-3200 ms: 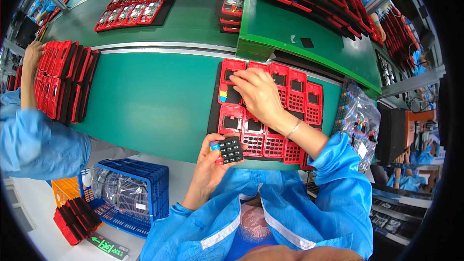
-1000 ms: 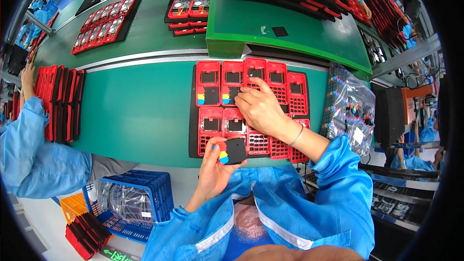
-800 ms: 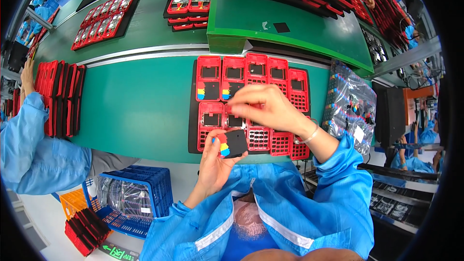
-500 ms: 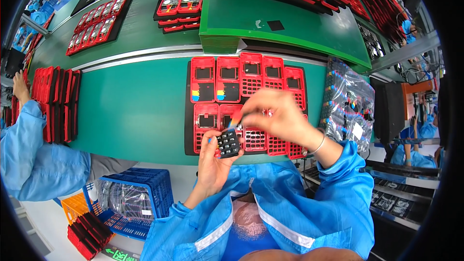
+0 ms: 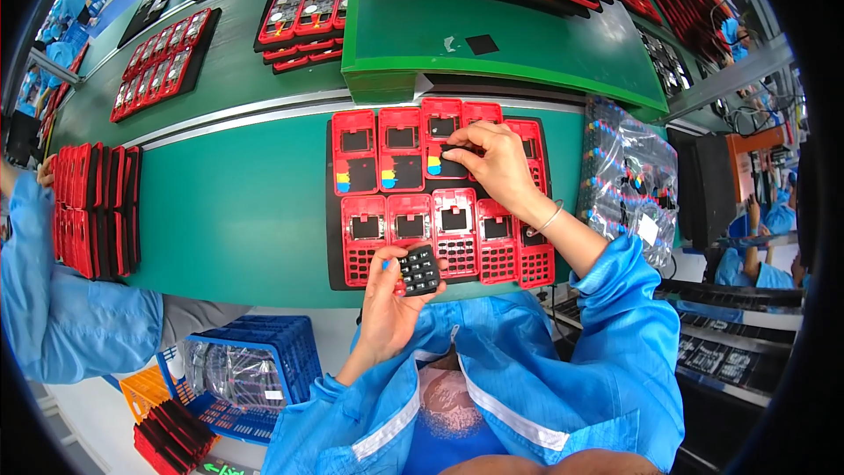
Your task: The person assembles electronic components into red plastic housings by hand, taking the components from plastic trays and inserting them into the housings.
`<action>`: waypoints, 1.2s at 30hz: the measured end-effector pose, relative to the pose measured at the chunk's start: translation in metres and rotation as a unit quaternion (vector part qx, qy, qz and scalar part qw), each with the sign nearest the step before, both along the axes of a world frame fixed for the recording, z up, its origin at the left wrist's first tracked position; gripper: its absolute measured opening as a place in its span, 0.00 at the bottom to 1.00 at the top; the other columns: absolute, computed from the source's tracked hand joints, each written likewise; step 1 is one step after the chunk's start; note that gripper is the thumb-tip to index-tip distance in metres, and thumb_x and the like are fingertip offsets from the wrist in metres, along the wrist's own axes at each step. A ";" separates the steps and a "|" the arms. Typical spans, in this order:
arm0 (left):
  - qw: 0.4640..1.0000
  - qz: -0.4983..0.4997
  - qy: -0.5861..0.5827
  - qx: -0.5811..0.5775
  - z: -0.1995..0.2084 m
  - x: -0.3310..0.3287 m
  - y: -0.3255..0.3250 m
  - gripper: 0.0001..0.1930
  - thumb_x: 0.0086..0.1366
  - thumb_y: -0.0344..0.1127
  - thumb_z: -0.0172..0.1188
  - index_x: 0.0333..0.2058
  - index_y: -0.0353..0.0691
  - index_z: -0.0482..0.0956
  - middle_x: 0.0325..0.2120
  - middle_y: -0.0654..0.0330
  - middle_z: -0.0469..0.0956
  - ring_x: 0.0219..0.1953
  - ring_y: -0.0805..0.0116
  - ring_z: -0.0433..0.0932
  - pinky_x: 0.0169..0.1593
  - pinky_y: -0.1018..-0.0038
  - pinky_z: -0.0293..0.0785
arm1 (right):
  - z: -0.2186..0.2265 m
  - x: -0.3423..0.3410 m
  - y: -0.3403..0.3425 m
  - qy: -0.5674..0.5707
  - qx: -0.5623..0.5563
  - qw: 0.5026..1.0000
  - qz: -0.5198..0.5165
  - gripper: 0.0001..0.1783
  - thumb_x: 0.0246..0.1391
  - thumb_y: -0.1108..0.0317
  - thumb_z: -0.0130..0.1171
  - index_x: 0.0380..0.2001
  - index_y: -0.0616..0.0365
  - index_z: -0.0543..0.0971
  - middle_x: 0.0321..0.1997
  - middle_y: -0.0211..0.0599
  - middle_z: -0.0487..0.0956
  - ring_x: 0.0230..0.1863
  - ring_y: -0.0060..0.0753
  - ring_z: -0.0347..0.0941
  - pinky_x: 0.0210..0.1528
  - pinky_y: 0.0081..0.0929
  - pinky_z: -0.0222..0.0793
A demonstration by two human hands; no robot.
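Observation:
My left hand [image 5: 387,312] holds a black rubber keypad [image 5: 419,271] with rows of keys, just in front of the tray; red and blue bits show at its left side. My right hand [image 5: 499,165] reaches over the back row, fingers pinched on a black keypad sheet [image 5: 450,167] with a yellow and blue corner. That sheet lies in or against the third red housing [image 5: 442,107] from the left; my fingers hide part of it. Two red housings [image 5: 354,116] to its left hold similar sheets. The other housings show bare key holes and dark screens.
The housings lie on a black tray [image 5: 336,259] on the green table [image 5: 237,202]. Bagged parts [image 5: 629,176] lie at right. Stacked red-filled trays [image 5: 97,211] stand at left by a person's sleeve [image 5: 61,317]. A green raised shelf [image 5: 527,53] is behind; a blue crate [image 5: 255,361] sits below.
My right hand has moved away from the left hand to the third back-row housing, carrying a coloured keypad sheet there. My left hand still holds the black keypad. The view has shifted slightly.

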State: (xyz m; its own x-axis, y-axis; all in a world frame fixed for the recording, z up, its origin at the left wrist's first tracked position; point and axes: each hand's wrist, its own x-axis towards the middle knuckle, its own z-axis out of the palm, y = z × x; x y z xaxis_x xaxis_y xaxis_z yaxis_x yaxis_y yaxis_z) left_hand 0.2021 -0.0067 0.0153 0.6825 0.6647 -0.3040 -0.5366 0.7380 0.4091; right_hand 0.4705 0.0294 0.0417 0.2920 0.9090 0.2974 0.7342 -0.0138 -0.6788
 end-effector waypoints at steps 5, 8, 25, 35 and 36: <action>0.999 -0.015 -0.029 0.000 -0.003 0.001 -0.001 0.09 0.82 0.39 0.43 0.53 0.45 0.66 0.62 0.45 0.71 0.59 0.42 0.78 0.55 0.51 0.83 | -0.003 -0.004 0.000 -0.192 0.033 0.981 -0.004 0.10 0.51 0.65 0.73 0.36 0.54 0.87 0.37 0.33 0.83 0.45 0.36 0.76 0.53 0.39 0.65; 1.000 -0.020 -0.019 -0.001 0.000 0.002 0.000 0.09 0.82 0.40 0.43 0.53 0.45 0.66 0.62 0.45 0.71 0.58 0.42 0.78 0.55 0.51 0.83 | 0.001 -0.006 -0.002 -0.215 0.067 0.974 0.003 0.09 0.53 0.65 0.69 0.37 0.54 0.85 0.40 0.32 0.82 0.49 0.38 0.74 0.55 0.42 0.64; 1.000 -0.018 -0.001 0.012 0.010 0.015 -0.005 0.18 0.79 0.38 0.48 0.63 0.44 0.62 0.63 0.46 0.71 0.61 0.46 0.76 0.64 0.44 0.75 | 0.049 -0.029 -0.041 0.087 -0.097 0.957 0.258 0.15 0.57 0.60 0.69 0.41 0.59 0.86 0.38 0.41 0.83 0.42 0.47 0.80 0.42 0.40 0.76; 0.998 -0.054 -0.030 -0.015 -0.002 0.019 -0.018 0.15 0.81 0.39 0.46 0.60 0.44 0.65 0.58 0.50 0.73 0.59 0.53 0.78 0.62 0.46 0.79 | 0.055 -0.035 -0.082 0.158 -0.166 0.950 0.211 0.17 0.50 0.69 0.74 0.44 0.60 0.86 0.40 0.40 0.83 0.40 0.41 0.82 0.40 0.35 0.78; 0.998 -0.055 -0.027 -0.030 -0.003 0.019 -0.019 0.14 0.81 0.39 0.47 0.60 0.45 0.65 0.58 0.49 0.73 0.58 0.52 0.79 0.61 0.46 0.80 | 0.054 -0.031 -0.081 0.215 -0.189 0.935 0.207 0.17 0.50 0.70 0.74 0.45 0.59 0.86 0.39 0.40 0.83 0.39 0.41 0.82 0.40 0.34 0.78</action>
